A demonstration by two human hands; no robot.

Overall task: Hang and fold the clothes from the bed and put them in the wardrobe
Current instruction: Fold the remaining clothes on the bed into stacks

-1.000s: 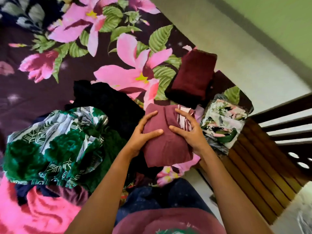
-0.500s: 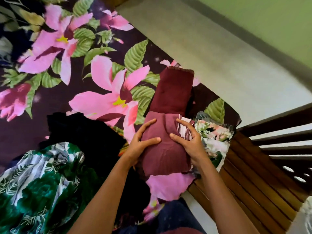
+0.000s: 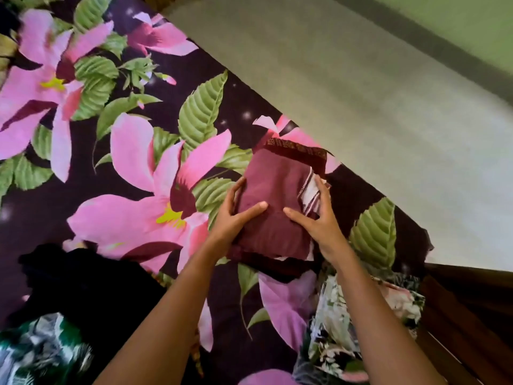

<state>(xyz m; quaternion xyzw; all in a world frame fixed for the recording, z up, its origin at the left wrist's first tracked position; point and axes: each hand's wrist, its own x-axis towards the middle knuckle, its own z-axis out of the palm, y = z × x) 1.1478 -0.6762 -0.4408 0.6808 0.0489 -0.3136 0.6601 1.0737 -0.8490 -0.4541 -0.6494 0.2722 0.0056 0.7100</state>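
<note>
Pale green wall [image 3: 458, 20] at 1 o'clock, dark skirting band [image 3: 410, 40] beneath. Softly lit grey floor [image 3: 361, 107] from 12 to 3 o'clock. Bed [image 3: 91, 190] in dark pink-flowered sheet at 9 o'clock. Brown wooden slatted frame [image 3: 469, 318] at 4 o'clock.

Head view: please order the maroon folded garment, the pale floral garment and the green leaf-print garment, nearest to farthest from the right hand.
1. Maroon folded garment, held by the right hand.
2. Pale floral garment, lower right, beside the right forearm.
3. Green leaf-print garment, bottom left corner.
</note>
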